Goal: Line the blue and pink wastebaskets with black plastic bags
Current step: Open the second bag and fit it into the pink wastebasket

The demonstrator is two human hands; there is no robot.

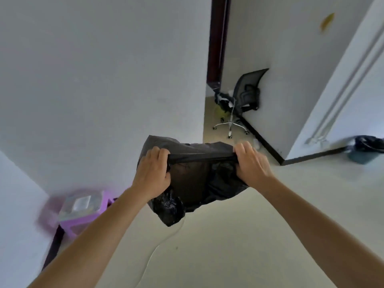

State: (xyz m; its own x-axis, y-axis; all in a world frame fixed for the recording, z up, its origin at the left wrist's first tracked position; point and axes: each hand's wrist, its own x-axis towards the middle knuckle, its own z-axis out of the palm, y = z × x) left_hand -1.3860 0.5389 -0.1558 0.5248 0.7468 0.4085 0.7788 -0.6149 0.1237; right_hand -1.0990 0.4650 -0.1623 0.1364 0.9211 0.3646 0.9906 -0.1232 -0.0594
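A black plastic bag (197,179) hangs in the air in front of me, held at its top edge by both hands. My left hand (152,173) grips the left side of that edge and my right hand (252,163) grips the right side, stretching it taut between them. The bag's crumpled bottom droops below my left wrist. At the far right edge a blue wastebasket (361,155) stands on the floor with a black bag (368,142) draped over its rim. No pink wastebasket can be made out for certain.
A purple plastic stool (80,215) with a pale packet on top stands at the lower left by the wall. A black office chair (244,98) sits in the passage beyond. A thin white cable (158,248) trails over the pale floor.
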